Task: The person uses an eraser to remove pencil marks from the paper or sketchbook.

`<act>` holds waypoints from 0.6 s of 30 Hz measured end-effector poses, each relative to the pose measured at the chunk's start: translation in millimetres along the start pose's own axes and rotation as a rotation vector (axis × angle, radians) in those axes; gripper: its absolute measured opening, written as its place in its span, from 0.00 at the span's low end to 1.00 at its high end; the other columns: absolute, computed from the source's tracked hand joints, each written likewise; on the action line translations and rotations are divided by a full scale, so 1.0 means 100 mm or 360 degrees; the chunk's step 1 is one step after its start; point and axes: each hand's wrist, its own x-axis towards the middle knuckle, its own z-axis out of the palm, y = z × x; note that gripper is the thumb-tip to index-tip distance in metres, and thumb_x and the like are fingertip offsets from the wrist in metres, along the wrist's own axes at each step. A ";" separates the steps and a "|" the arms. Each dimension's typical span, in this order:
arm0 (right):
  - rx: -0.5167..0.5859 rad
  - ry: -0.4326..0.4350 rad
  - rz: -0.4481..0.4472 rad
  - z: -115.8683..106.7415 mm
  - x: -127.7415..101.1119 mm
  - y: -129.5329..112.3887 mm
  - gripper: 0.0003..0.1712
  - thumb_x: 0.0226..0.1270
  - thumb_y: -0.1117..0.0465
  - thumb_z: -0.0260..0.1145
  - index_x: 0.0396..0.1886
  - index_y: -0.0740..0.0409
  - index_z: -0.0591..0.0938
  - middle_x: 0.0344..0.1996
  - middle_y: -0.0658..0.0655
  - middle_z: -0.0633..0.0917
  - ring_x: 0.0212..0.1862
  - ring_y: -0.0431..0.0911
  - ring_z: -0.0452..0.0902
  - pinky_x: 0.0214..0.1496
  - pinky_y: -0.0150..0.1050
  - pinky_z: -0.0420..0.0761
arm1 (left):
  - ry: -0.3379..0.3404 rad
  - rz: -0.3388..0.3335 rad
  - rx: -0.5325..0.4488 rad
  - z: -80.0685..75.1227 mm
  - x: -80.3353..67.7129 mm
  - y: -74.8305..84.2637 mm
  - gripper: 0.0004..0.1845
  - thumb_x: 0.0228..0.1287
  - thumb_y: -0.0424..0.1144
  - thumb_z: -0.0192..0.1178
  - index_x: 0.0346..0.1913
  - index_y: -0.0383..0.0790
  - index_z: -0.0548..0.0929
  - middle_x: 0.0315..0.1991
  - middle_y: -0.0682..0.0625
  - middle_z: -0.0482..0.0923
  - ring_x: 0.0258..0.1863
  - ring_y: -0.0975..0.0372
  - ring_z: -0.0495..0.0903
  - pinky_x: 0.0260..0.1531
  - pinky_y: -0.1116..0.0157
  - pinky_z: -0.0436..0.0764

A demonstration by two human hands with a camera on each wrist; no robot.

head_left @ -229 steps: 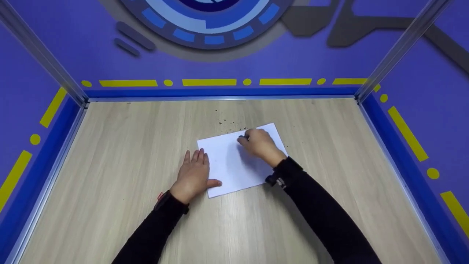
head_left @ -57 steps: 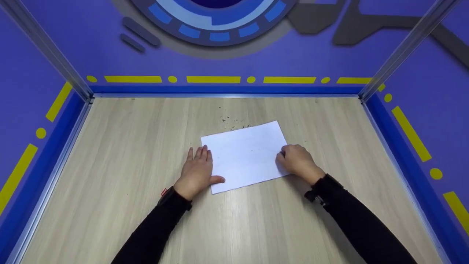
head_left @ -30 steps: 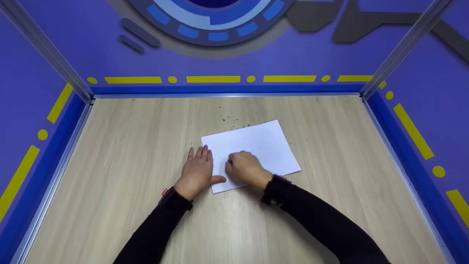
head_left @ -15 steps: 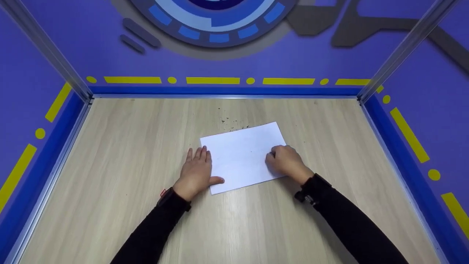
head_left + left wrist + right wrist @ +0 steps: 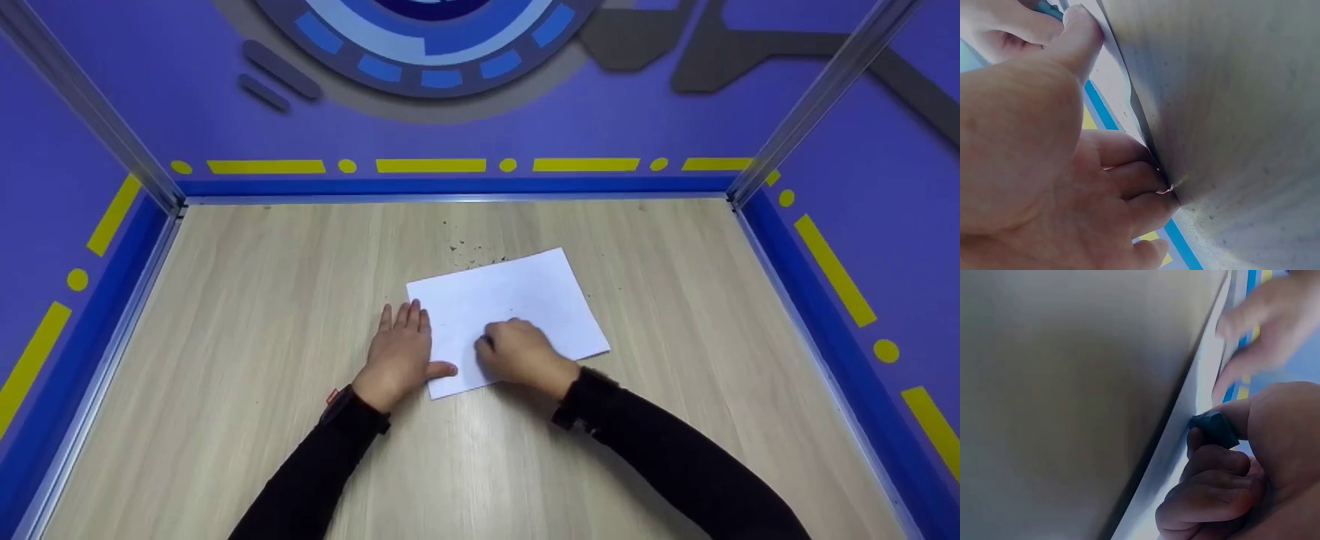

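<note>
Both arms are covered by long, close-fitting black sleeves (image 5: pixel 645 457) that run from the lower edge of the head view up to the wrists. On the left wrist, a black band (image 5: pixel 352 409) sits at the sleeve cuff, with a small red tab (image 5: pixel 331 396) showing on its outer side. On the right wrist, a black strap-mounted unit (image 5: pixel 577 409) sits at the sleeve cuff, with a small black block projecting on its near side. The left hand (image 5: pixel 397 360) and the right hand (image 5: pixel 521 358) are bare, without gloves; no rings are discernible. The wrist views show short, plain fingernails (image 5: pixel 1165 190).
</note>
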 end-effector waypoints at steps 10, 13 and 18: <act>-0.0066 0.0126 -0.0069 -0.10 -0.04 0.25 0.23 0.78 0.56 0.65 0.19 0.50 0.71 0.20 0.53 0.76 0.29 0.52 0.75 0.34 0.51 0.78 | -0.0029 -0.0015 0.0056 -0.01 0.02 0.04 0.64 0.67 0.76 0.64 0.84 0.23 0.62 0.87 0.29 0.57 0.89 0.40 0.58 0.90 0.38 0.51; -0.0002 0.0182 0.0019 -0.21 -0.07 0.52 0.22 0.78 0.56 0.64 0.20 0.53 0.73 0.21 0.52 0.75 0.29 0.50 0.72 0.34 0.48 0.76 | -0.0037 -0.0018 0.0041 -0.03 0.02 0.04 0.64 0.67 0.76 0.65 0.84 0.23 0.61 0.87 0.29 0.57 0.89 0.40 0.57 0.90 0.38 0.50; 0.0007 0.0242 0.0212 -0.37 -0.10 0.92 0.16 0.76 0.57 0.63 0.30 0.61 0.86 0.29 0.56 0.84 0.34 0.50 0.75 0.41 0.49 0.79 | -0.0057 -0.0015 -0.0013 -0.02 -0.01 -0.01 0.64 0.68 0.75 0.66 0.85 0.23 0.60 0.88 0.28 0.56 0.90 0.40 0.55 0.90 0.38 0.49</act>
